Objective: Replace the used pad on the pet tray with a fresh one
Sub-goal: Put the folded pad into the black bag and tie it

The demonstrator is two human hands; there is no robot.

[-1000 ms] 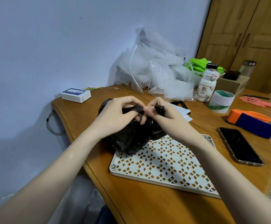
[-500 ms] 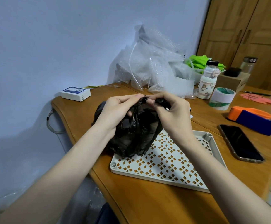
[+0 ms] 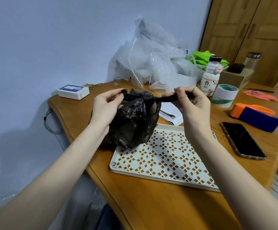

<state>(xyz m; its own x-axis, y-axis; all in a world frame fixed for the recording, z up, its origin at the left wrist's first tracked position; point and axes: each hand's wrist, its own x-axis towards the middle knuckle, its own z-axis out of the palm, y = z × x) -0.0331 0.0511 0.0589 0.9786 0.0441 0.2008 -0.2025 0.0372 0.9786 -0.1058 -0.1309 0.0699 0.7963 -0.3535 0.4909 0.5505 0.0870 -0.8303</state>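
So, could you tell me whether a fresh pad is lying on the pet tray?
No, the white lattice tray shows bare, with only the black bag overlapping its far corner.

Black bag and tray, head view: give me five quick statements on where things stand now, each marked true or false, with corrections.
1. Both hands pinch twisted ends of the black bag. True: the left hand and right hand each hold one.
2. A fresh pad lies on the tray. False: its patterned grid is bare.
3. The bag sits at the tray's far left corner. True.
4. The phone lies on the tray. False: it lies on the table, to the right of the tray.
5. The tape roll is in the right hand. False: it stands on the table beyond that hand.
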